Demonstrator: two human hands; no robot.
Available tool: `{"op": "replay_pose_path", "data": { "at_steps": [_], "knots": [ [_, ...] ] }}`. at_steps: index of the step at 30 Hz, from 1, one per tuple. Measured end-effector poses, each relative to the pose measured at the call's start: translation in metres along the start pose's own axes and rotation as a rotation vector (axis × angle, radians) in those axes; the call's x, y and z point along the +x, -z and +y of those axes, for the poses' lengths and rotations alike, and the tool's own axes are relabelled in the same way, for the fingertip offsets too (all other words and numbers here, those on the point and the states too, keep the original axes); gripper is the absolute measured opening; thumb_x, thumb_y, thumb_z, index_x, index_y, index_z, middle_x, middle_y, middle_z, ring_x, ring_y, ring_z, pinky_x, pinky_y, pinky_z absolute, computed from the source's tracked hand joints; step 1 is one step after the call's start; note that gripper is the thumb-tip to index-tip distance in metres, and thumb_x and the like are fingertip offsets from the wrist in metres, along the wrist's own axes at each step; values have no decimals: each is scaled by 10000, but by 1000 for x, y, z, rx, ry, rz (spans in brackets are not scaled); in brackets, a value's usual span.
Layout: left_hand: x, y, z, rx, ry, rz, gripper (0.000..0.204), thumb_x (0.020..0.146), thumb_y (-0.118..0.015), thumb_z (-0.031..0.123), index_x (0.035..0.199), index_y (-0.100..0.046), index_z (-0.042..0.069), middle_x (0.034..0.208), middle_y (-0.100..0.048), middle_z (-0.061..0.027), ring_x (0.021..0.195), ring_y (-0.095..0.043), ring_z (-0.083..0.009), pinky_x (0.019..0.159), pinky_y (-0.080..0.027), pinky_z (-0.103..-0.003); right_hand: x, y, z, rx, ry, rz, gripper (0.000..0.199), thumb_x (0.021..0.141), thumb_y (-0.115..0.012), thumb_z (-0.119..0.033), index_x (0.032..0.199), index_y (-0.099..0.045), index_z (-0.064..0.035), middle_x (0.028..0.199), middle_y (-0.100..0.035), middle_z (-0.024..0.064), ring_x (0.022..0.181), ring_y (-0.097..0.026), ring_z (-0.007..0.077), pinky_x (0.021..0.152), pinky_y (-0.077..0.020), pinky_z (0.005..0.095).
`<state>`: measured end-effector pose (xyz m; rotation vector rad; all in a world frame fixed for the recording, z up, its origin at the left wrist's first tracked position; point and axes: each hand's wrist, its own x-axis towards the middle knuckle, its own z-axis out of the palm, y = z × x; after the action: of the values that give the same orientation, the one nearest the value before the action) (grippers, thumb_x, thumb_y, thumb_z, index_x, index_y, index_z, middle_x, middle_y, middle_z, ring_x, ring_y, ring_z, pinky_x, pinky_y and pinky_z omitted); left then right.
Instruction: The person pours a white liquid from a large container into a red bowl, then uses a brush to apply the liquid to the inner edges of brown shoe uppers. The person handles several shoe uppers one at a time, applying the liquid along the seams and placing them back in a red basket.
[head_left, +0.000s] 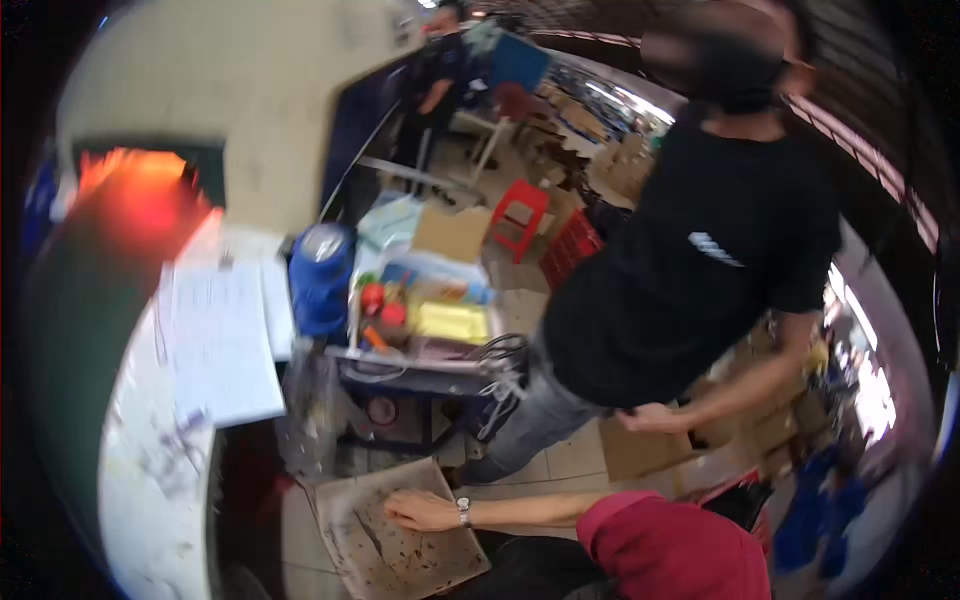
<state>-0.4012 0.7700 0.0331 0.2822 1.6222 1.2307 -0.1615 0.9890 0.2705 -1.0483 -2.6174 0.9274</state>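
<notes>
My right hand (420, 510), with a metal watch on its wrist and a red sleeve higher up the arm, reaches in from the lower right. It is over a shallow pale tray (450, 575), its fingers curled and drawn together. Whatever they may hold is hidden. Many small dark pieces (375, 575) lie scattered across the tray's bottom, with a longer dark streak near the fingers. My left hand is out of view.
A person (690, 270) in a black shirt stands close on the right. A cluttered small table (420, 365) lies beyond the tray, beside a blue container (322, 285). Papers (225, 340) rest on the white counter (150, 480) at left. Cardboard boxes (640, 450) stand behind the person.
</notes>
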Motion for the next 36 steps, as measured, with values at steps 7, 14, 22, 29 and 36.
{"op": "replay_pose_path", "data": {
  "at_steps": [7,14,22,29,36],
  "knots": [
    [-182,-11,200,-6,-38,132,458,902,-670,90,1317,-550,-64,1170,-638,-216,1053,-626,-247,917,-526,-343,-110,316,-211,155,101,761,127,893,-666,-121,1013,-670,-80,830,-697,65,669,-643,158,668,-518,295],
    [-271,-20,281,-57,-129,138,435,889,-677,43,1289,-575,-95,1204,-634,-219,1049,-626,-257,914,-536,-345,-165,407,-232,428,82,1171,52,831,-637,-22,850,-590,-28,852,-649,14,733,-519,75,654,-456,224],
    [-319,-49,353,131,-522,-2,365,874,-685,21,1223,-642,-76,1148,-687,-173,1052,-624,-222,923,-496,-329,-104,174,-205,537,-149,-88,656,945,-678,-377,1466,-415,-79,1158,-640,167,956,-666,190,787,-528,300],
    [-347,-67,392,167,-480,-211,258,878,-686,-2,1132,-689,-48,1063,-704,-103,980,-638,-169,873,-502,-288,-70,154,-252,1165,-138,-169,729,952,-686,-297,1527,-290,-87,1260,-589,152,1159,-580,195,953,-470,311],
    [-346,-46,434,101,-585,-288,243,876,-708,25,1115,-695,-16,977,-664,-42,847,-580,-125,743,-477,-249,-54,150,-286,1317,-228,-82,535,932,-663,-130,1413,-473,11,1282,-598,91,1137,-572,133,957,-468,273]
  ]
}}
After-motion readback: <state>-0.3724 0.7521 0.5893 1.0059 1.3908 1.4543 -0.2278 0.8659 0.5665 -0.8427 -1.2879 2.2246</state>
